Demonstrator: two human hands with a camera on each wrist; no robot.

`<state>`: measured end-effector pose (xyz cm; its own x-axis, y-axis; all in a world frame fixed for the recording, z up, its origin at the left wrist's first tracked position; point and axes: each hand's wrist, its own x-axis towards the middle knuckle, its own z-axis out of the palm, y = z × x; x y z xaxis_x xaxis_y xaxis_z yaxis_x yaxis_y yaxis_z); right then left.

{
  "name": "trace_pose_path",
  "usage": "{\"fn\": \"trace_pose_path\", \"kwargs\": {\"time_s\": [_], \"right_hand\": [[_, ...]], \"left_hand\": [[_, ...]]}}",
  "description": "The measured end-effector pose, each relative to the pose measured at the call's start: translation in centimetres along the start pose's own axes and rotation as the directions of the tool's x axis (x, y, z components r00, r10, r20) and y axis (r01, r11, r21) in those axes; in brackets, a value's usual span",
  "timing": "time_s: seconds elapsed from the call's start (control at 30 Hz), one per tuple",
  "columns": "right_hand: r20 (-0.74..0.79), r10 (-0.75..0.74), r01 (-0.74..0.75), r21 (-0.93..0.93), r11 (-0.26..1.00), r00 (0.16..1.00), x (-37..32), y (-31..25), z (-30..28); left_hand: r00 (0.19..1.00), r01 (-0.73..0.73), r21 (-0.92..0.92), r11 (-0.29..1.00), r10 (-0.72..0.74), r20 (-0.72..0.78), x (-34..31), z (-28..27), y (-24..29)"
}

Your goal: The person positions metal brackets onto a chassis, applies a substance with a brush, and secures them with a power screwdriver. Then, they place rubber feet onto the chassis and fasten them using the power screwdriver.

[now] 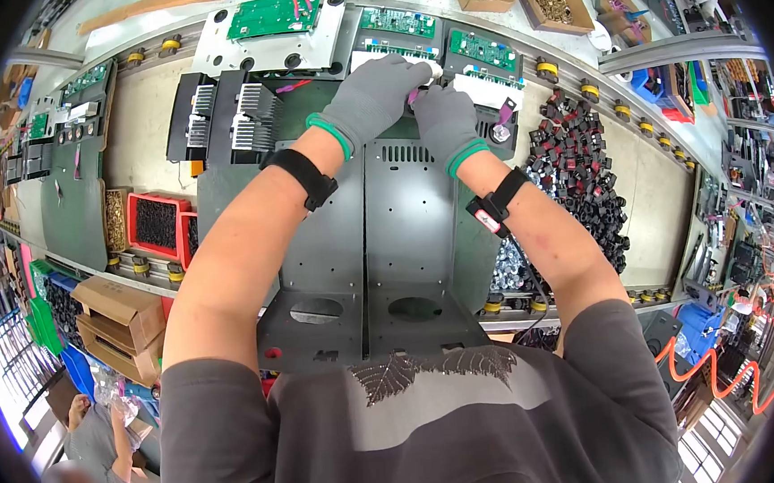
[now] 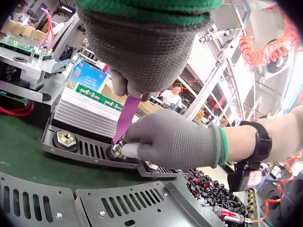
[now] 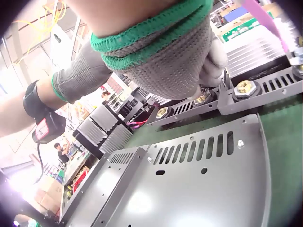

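Observation:
In the head view my gloved left hand and gloved right hand meet at the front plate of a heat-sink unit. My left hand pinches the upper end of a flat purple strip, which runs down to a threaded terminal. At that terminal, the thumb and fingers of my right hand grip a silver nut, partly covered by the fingertips. Another terminal with a brass centre sits on the same slotted plate. Behind it stands the finned heat sink.
Two slotted grey metal panels lie nearest my body. Black and red small parts are heaped at the right. Finned heat sinks stand at the left, near a red bin. Green circuit boards sit behind the hands.

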<state>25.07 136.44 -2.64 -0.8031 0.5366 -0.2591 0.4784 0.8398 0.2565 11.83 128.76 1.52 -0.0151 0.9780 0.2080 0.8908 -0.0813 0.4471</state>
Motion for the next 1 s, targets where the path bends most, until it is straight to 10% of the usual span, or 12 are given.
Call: {"fn": "trace_pose_path", "kwargs": {"time_s": [0.33,0.4,0.6,0.73,0.8,0.9,1.0], "right_hand": [[0.118,-0.038,0.003,0.283,0.959,0.992,-1.0,1.4,-1.3],[-0.298,0.067,0.0,0.217,0.976,0.952,-2.0,1.0,-0.4],[0.082,0.014,-0.031,0.209,0.977,0.997,-1.9,0.8,-1.2],[-0.191,0.085,-0.04,0.229,0.973,0.978,-3.0,0.5,-1.0],[0.218,-0.048,-0.02,0.296,0.955,0.975,-2.6,1.0,-2.2],[-0.217,0.117,-0.04,0.33,0.943,0.969,-3.3,0.7,-0.6],[0.017,0.106,-0.105,0.367,0.924,0.994,-4.0,0.0,-0.9]], "left_hand": [[0.997,0.053,-0.004,0.999,-0.053,-0.05,0.4,0.6,0.2],[0.999,0.053,0.036,0.998,-0.053,0.005,0.4,0.6,0.0],[1.0,0.016,0.018,1.0,-0.015,-0.02,0.4,0.6,-0.3],[0.999,0.022,0.015,1.0,-0.022,-0.036,0.3,0.8,-0.2],[0.999,0.038,0.018,0.999,-0.038,-0.012,0.3,0.7,-0.2],[0.999,0.032,-0.001,0.999,-0.032,-0.04,0.3,0.7,0.0],[0.999,0.009,0.015,1.0,-0.009,-0.051,-0.1,0.5,0.0]]}}
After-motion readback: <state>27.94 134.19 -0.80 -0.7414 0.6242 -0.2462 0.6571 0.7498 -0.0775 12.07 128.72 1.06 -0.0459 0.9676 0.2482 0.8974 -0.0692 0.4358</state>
